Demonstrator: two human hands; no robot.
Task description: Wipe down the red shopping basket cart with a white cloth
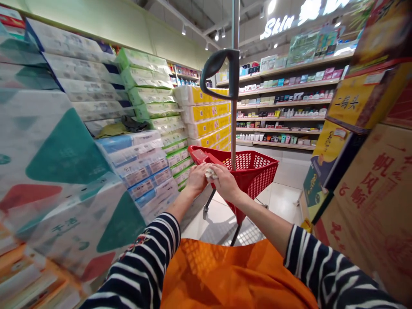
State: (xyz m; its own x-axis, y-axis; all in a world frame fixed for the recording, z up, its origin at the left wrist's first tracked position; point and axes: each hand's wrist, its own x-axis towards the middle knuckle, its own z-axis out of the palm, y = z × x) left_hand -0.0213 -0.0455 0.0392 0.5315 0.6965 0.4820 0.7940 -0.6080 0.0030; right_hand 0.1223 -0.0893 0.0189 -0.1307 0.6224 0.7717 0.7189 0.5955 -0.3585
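Observation:
Both of my hands meet at the near end of a red shopping cart [260, 165], by its handle end. Between them is a small crumpled white wad [210, 173], which looks like cloth or tissue. My left hand [197, 178] has its fingers closed on the wad's left side. My right hand [225, 182] grips it from the right, fingers curled over the top. Whether the hands also touch the red handle [201, 155] behind them cannot be made out. A metal pole [234, 128] with a grey loop handle [220, 75] rises upright at the cart.
Stacked paper packs [148, 167] line the left side, with a dark and olive cloth item [125, 125] on top. Yellow-and-white packs [207, 113] stand beyond. Cardboard cartons [373, 193] are piled close on the right. Shelves of cosmetics [283, 103] cross the back. White floor tiles [283, 199] lie below.

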